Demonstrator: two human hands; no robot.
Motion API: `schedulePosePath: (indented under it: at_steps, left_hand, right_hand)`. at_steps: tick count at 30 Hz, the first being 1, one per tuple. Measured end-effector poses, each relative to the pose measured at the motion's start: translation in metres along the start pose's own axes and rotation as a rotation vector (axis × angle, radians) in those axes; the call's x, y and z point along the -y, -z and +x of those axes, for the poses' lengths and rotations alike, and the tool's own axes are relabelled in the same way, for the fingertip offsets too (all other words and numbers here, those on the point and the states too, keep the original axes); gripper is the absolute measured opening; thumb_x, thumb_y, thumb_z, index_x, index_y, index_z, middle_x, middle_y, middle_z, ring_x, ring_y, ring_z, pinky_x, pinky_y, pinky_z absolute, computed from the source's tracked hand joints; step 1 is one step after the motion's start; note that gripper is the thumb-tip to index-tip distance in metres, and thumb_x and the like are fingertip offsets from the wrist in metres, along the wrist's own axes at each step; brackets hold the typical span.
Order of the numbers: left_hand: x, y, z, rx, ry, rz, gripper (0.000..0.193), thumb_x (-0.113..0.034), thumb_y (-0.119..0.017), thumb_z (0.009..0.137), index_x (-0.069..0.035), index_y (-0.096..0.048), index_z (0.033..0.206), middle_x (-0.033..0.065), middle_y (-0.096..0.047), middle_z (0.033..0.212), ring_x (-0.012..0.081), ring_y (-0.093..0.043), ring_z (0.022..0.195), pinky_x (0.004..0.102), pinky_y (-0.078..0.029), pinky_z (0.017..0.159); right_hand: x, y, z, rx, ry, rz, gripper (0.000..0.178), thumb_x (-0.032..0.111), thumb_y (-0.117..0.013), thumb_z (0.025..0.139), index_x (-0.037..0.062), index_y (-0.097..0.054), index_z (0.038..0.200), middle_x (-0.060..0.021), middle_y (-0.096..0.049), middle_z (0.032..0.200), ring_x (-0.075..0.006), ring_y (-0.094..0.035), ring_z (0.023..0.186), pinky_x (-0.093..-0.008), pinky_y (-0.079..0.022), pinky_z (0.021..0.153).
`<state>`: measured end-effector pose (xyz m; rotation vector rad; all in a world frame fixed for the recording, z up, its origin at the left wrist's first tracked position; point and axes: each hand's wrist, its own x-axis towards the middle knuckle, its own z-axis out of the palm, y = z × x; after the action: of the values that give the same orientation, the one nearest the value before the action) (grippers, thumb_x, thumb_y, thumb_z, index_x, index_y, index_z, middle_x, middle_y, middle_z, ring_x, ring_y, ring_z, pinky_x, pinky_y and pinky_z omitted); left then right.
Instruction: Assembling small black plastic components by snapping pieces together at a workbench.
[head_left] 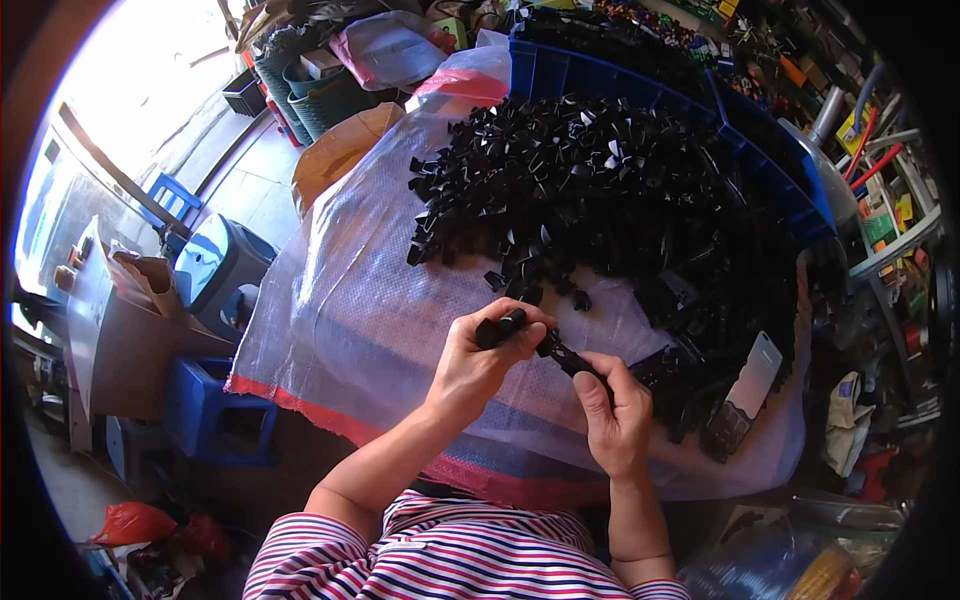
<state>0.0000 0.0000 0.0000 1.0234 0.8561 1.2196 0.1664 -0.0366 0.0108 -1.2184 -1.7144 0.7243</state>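
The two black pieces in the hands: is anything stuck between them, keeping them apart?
Nothing visible. The left hand holds a black cylinder-shaped piece, and the right hand holds another black piece. Their ends meet between the hands above the woven plastic sheet. The black parts heap lies beyond.

A short black bar [499,329] lies tilted in the left hand [478,360], just below the heap of black parts [600,200]. A second black piece [566,357] sits beside it, pinched in the right hand [612,415], their ends almost touching.
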Motion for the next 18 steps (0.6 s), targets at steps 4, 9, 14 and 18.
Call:
schedulePosePath:
  at_steps: [4,9,14,18]
  left_hand:
    - [0.002,-0.003,-0.001,-0.043,-0.03,0.06,0.007,-0.006,-0.061,0.082,-0.002,-0.063,0.088,0.0005,-0.061,0.08,0.0072,-0.052,0.073,0.0204,-0.041,0.066]
    - [0.007,-0.009,-0.003,-0.071,-0.35,0.404,0.005,-0.001,-0.059,0.082,0.0,-0.061,0.086,0.0024,-0.061,0.079,0.0068,-0.052,0.073,0.0207,-0.042,0.066]
    - [0.01,-0.009,-0.01,-0.136,-0.14,0.162,0.012,-0.009,-0.058,0.083,-0.001,-0.06,0.092,0.0039,-0.061,0.084,0.012,-0.056,0.077,0.0232,-0.042,0.068]
    - [0.007,0.009,-0.006,0.027,0.093,-0.487,0.023,-0.018,-0.058,0.082,-0.003,-0.056,0.099,0.011,-0.059,0.103,0.021,-0.057,0.096,0.0327,-0.048,0.076]
  right_hand:
    - [-0.003,-0.002,0.0,0.016,-0.02,0.002,0.02,0.017,-0.055,0.089,-0.0008,-0.055,0.098,-0.0102,-0.058,0.072,-0.0185,-0.056,0.058,-0.0273,-0.043,0.054]
    - [-0.009,-0.016,-0.001,-0.036,0.011,-0.025,0.018,0.017,-0.055,0.089,0.0,-0.054,0.095,-0.0115,-0.058,0.071,-0.0194,-0.058,0.059,-0.0289,-0.044,0.053]
    - [-0.004,-0.041,0.007,-0.057,-0.116,0.047,0.019,0.02,-0.053,0.09,0.0018,-0.051,0.092,-0.0131,-0.059,0.072,-0.0243,-0.059,0.06,-0.0304,-0.044,0.052]
    - [0.005,-0.02,0.032,0.054,0.007,-0.268,0.021,0.024,-0.055,0.087,0.0044,-0.05,0.091,-0.0119,-0.058,0.073,-0.0269,-0.057,0.061,-0.0343,-0.043,0.052]
